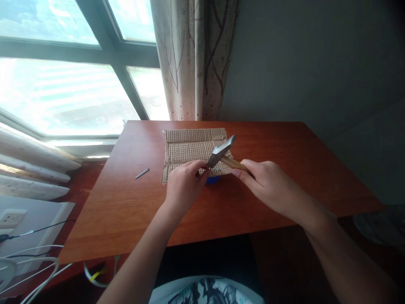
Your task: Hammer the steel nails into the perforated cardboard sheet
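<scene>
My right hand is wrapped round the wooden handle of a hammer, whose metal head is tilted over the board. One end of the head is close above the fingertips of my left hand. Those fingers are pinched together at the near edge of a tan board full of small holes; what they hold is too small to make out. Just right of them, a short row of small metal pieces sits along the board's near edge. Part of a blue object shows below that edge.
The board lies on a reddish-brown wooden table. A thin metal rod lies left of the board. White cables and a wall socket are at the lower left. A window and curtain stand behind.
</scene>
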A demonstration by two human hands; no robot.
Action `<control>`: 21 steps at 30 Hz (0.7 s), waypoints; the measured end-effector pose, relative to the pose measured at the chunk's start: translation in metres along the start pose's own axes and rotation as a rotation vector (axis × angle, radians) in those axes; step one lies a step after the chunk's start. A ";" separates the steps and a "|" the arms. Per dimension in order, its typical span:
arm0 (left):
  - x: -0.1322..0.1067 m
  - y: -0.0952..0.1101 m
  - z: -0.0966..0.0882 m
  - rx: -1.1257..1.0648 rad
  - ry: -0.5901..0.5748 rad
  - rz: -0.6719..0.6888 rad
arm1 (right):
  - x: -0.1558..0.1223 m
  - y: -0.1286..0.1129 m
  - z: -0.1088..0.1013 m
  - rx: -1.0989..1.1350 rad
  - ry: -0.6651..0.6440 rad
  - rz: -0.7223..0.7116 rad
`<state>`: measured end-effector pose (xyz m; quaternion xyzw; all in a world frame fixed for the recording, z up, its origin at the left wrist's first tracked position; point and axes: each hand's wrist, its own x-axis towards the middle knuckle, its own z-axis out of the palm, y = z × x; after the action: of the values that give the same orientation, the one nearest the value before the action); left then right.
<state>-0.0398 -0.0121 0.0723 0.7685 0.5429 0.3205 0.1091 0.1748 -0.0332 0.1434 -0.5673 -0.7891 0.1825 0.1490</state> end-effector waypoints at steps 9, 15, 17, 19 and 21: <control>-0.003 -0.004 -0.004 0.099 -0.041 0.088 | 0.001 -0.002 -0.002 0.013 -0.014 0.013; 0.001 -0.001 -0.004 0.014 -0.048 0.069 | 0.001 -0.002 -0.002 0.011 -0.026 0.029; 0.002 -0.001 -0.003 -0.007 -0.041 0.062 | 0.000 -0.003 -0.003 0.010 -0.034 0.040; 0.002 0.000 -0.002 0.000 -0.040 0.052 | 0.000 -0.005 -0.005 0.013 -0.047 0.045; 0.003 -0.001 0.000 0.011 -0.044 0.048 | 0.000 -0.006 -0.007 0.010 -0.056 0.040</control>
<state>-0.0400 -0.0095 0.0730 0.7887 0.5238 0.3029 0.1090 0.1726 -0.0346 0.1524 -0.5768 -0.7806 0.2052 0.1260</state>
